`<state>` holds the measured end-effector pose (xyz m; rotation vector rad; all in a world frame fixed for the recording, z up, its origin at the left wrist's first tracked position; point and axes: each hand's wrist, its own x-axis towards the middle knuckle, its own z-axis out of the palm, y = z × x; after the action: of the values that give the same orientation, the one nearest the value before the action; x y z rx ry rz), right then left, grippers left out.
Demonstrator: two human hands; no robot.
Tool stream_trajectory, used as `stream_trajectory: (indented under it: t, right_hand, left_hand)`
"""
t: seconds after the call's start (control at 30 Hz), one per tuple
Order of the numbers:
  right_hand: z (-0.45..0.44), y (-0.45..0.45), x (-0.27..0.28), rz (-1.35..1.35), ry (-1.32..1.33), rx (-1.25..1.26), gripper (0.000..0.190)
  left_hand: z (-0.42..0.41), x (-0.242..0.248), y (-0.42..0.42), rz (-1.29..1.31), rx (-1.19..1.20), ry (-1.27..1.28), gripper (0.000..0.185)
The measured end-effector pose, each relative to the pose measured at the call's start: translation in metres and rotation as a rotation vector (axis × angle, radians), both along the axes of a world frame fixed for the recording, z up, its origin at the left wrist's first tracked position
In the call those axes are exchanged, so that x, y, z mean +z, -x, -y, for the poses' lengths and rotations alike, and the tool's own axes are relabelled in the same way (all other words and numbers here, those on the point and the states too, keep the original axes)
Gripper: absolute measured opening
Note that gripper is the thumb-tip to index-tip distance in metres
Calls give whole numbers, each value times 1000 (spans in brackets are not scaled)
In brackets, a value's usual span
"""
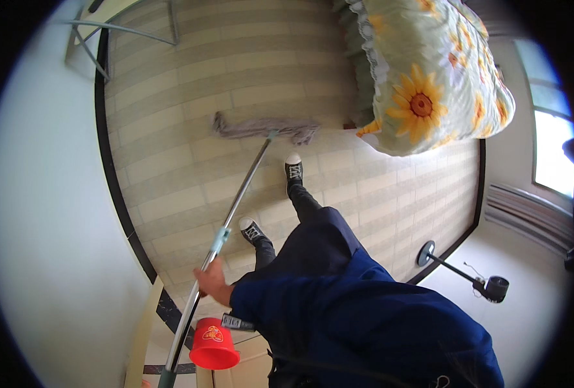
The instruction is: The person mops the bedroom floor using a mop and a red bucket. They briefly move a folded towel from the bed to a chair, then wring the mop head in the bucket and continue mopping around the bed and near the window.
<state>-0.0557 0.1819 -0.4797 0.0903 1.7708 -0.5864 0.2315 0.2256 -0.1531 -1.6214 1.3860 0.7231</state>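
Note:
My right hand (212,281), reaching out of a blue sleeve, is closed around the metal pole of a flat mop (248,177), just below its pale green collar. The pole slants from the lower left up to a grey-purple cloth mop head (260,127), which lies on the tiled floor (262,77) ahead of my shoes. My left hand is not clearly in view; a small skin-coloured patch at the bottom left edge is too cut off to identify. A red plastic bucket (214,344) stands beside the pole, near my sleeve.
A bed with a sunflower-print cover (420,104) is at the upper right. A metal-legged table (122,29) stands at the upper left, by the white wall (44,194). A black pedestal fan (466,276) is at the right, near the dark skirting. A door edge (144,334) borders the lower left.

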Motion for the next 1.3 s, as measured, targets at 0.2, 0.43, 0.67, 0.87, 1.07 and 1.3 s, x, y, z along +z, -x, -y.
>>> stream_trajectory:
  t: [0.2,0.43,0.67,0.87,1.07,1.3]
  right_hand:
    - [-49,-10,10,27,-16,2,43]
    - [-112,41,-11,59,82,-243,41]
    - [-210,228,-82,-210,128,-396,15]
    - [-254,446,-153,-254,79,-294,11]
    - [-297,548,-168,-237,-22,-275,11]
    - [-312,396,-168,-418,-78,-212,20]
  left_hand:
    - [-118,1,-115,110,-722,257,17]
    - [-54,-19,35,-214,-1021,414,21]
    - [-77,-115,234,-194,-415,209,18]
    - [-142,-225,397,-427,-348,346,15]
    - [-207,-252,472,-608,-284,197,30]
    - [-227,-211,350,-593,-160,275,36]
